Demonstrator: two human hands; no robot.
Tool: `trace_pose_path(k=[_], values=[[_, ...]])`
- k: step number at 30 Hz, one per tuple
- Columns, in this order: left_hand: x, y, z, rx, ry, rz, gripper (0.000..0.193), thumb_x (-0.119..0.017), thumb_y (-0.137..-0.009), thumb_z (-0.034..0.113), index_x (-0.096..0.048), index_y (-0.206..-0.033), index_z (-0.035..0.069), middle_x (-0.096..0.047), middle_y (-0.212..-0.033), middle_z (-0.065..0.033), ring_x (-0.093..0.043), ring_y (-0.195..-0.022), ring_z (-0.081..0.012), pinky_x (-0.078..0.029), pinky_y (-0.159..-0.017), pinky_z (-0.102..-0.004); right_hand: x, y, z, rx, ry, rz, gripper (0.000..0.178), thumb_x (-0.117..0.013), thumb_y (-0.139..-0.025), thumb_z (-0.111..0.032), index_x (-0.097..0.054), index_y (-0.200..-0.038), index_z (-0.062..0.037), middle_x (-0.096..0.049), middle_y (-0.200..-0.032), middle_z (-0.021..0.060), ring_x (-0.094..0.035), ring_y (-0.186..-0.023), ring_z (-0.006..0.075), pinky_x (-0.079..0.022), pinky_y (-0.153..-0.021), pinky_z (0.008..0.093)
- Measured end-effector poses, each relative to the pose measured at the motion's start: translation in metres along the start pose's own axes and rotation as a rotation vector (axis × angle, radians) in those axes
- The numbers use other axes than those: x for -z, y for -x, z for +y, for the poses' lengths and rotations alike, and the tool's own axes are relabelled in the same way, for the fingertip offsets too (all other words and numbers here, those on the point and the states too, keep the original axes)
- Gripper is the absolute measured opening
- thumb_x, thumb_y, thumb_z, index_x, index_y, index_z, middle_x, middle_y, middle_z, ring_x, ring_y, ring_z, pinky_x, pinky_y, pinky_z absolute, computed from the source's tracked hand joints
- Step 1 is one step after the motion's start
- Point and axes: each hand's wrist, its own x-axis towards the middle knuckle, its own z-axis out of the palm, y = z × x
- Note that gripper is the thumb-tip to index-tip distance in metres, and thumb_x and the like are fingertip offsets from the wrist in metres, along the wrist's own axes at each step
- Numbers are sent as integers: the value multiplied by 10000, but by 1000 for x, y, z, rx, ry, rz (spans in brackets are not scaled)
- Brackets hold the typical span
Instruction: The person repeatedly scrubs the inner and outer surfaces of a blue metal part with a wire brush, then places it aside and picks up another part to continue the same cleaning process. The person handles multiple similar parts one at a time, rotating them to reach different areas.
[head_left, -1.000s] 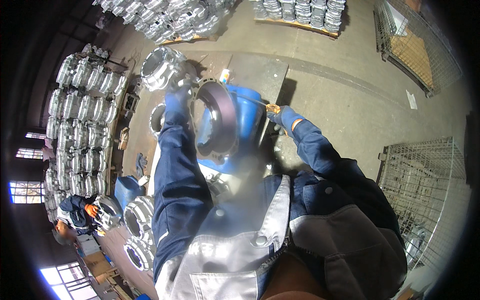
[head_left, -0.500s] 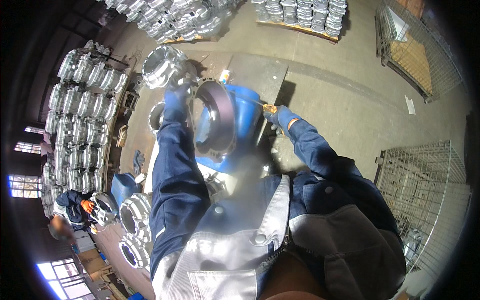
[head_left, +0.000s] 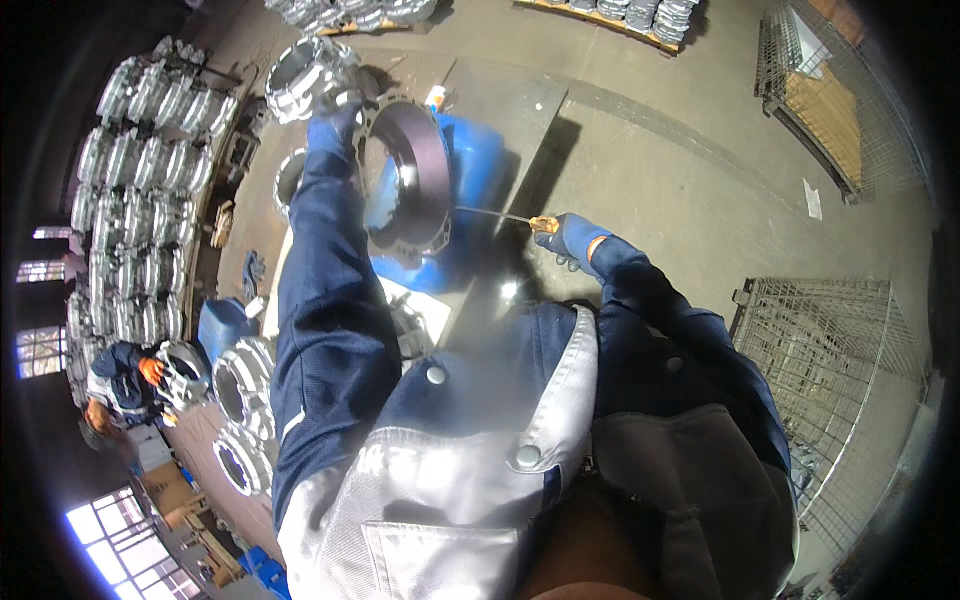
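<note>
A large ring-shaped metal housing (head_left: 432, 185) with a flanged, notched rim stands on edge against a blue plastic container (head_left: 475, 160) on the workbench. My gloved left hand (head_left: 335, 130) grips the housing at its upper left rim; some of its fingers are hidden. Off the bench's right side, my gloved right hand (head_left: 575, 240) is closed round the yellow handle of a long thin tool (head_left: 543, 224). The tool's metal shaft points left, its tip close to the housing's right side; whether they touch I cannot tell.
More housings stand near my left hand (head_left: 300, 80) and at the lower left (head_left: 245, 385). Stacked castings (head_left: 130, 220) line the left, where a co-worker (head_left: 125, 380) in orange gloves handles a housing. Wire cages (head_left: 815, 380) stand at right. A dark glove (head_left: 253, 272) lies left of my arm.
My view has shifted, so the scene sits higher. My right hand has drawn away from the housing, and the tool's shaft now shows plainly. My left hand stays on the rim.
</note>
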Motion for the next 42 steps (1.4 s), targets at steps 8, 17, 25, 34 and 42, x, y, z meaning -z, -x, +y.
trace_pose_path(k=[8, 17, 25, 34, 42], values=[[2, 9, -1, 37, 74, 52, 442, -722, -785, 328, -597, -1109, 56, -663, -880, -81, -600, -680, -174, -483, -595, -317, 12, 46, 23, 689, -191, -96, 340, -616, -905, -292, -638, -1112, -23, -642, -898, 40, -552, -760, 110, -452, -694, 274], [25, 31, -6, 40, 227, 109, 417, -720, -804, 202, -569, -1172, 76, -650, -930, -81, -569, -779, -154, -462, -640, -320, 53, 1, -12, 255, -520, 351, 256, -612, -904, -290, -592, -999, -53, -589, -662, 53, -541, -466, 122, -430, -380, 284], [95, 87, -56, 190, 738, 502, 264, -655, -856, 274, -634, -1011, 61, -665, -880, -65, -615, -752, -180, -477, -575, -333, 20, -4, 86, 128, -620, 338, 255, -617, -892, -228, -589, -1069, -47, -593, -650, 84, -553, -472, 150, -447, -421, 289], [57, 232, -128, 521, 1074, 917, 299, -645, -855, 294, -628, -1039, 58, -661, -903, -83, -615, -776, -197, -482, -608, -346, 40, -8, 37, 203, -589, 425, 198, -633, -879, -198, -598, -971, -27, -559, -685, 24, -537, -541, 112, -435, -487, 260], [-22, 346, -152, 869, 1104, 967, 331, -636, -855, 311, -622, -1065, 56, -656, -924, -99, -614, -796, -213, -486, -637, -358, 28, -22, -128, 397, 401, 125, 511, -508, -900, -545, -649, -1068, -83, -661, -803, 157, -635, -679, 256, -496, -624, 378]])
